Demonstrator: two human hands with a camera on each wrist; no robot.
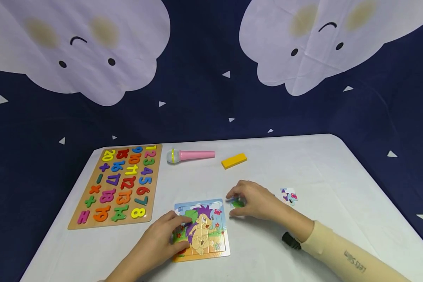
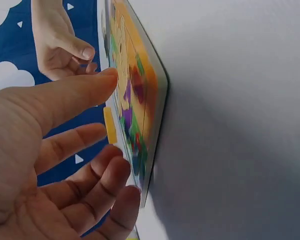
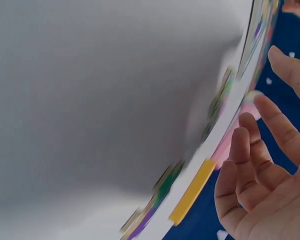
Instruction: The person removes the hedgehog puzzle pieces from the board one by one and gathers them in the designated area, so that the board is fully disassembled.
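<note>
A square jigsaw puzzle [image 1: 218, 239] showing a purple-spined hedgehog lies flat on the white table. My left hand [image 1: 162, 235] is at its left side, thumb and fingertips right over the picture, gripping nothing. To the right of the puzzle, my right hand [image 1: 257, 201] hovers with fingers bent loosely and thumb apart. Beneath its fingers lies a loose puzzle piece [image 1: 237, 204] with green on it, partly hidden by the hand. Another patch of loose puzzle pieces [image 1: 289, 196] lies beyond the right wrist. The right wrist view shows the fingers [image 3: 240, 147] holding nothing.
A wooden number board [image 1: 118, 221] with colourful numerals lies at the left. Toward the back are a pink toy microphone [image 1: 197, 155] and a yellow block [image 1: 234, 161]. A small black object [image 1: 290, 240] sits by the right forearm. A dark cloud-patterned cloth [image 1: 204, 78] hangs behind.
</note>
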